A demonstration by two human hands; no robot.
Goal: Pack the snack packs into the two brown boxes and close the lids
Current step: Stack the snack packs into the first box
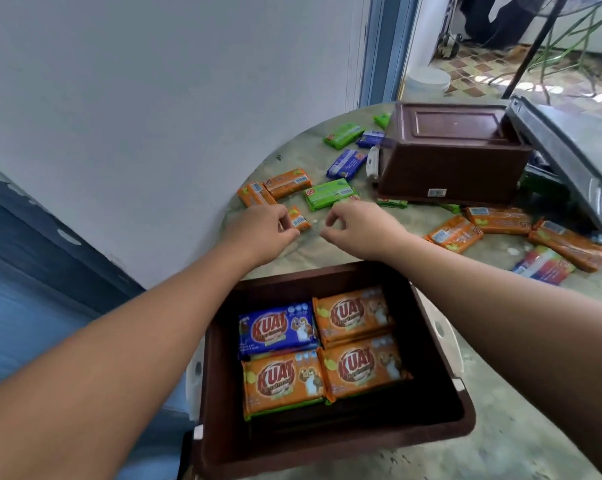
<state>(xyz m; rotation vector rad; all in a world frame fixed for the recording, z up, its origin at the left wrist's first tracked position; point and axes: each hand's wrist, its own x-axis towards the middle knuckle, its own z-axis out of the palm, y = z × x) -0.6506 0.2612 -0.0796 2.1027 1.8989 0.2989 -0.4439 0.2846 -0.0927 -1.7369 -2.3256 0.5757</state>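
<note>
**Inspector:** Orange wrappers made up most of the stock. State the position of each grip.

**Assessor:** The left grip (pixel 268 230) had thumb and fingers pinched on a small orange pack (pixel 298 219) lying on the tabletop (pixel 521 427). The right grip (pixel 356 227) hovered just beside it, fingers curled and holding nothing, with a green pack (pixel 329 194) just beyond its fingertips.

**Inspector:** And the boxes?

**Assessor:** Two brown boxes. The open box (pixel 330 441) sat below both wrists, nearest the person. The second box (pixel 452 154) stood beyond the right grip, turned bottom-up over some packs, with a dark lid (pixel 562 157) leaning against its far side.

**Inspector:** Count.

**Assessor:** In the open box, four packs showed on top: one blue pack (pixel 277 330) and three orange, with more edges visible beneath. Loose on the tabletop I counted roughly six orange, four green and two blue; some were partly hidden under the second box, so the total is uncertain.

**Inspector:** Recommendation for the step?

**Assessor:** In my judgement, each grip should lift its pack flat, carry it back over the rim, and lay it label-up level with the stacks, so the lid can seat later.
</note>
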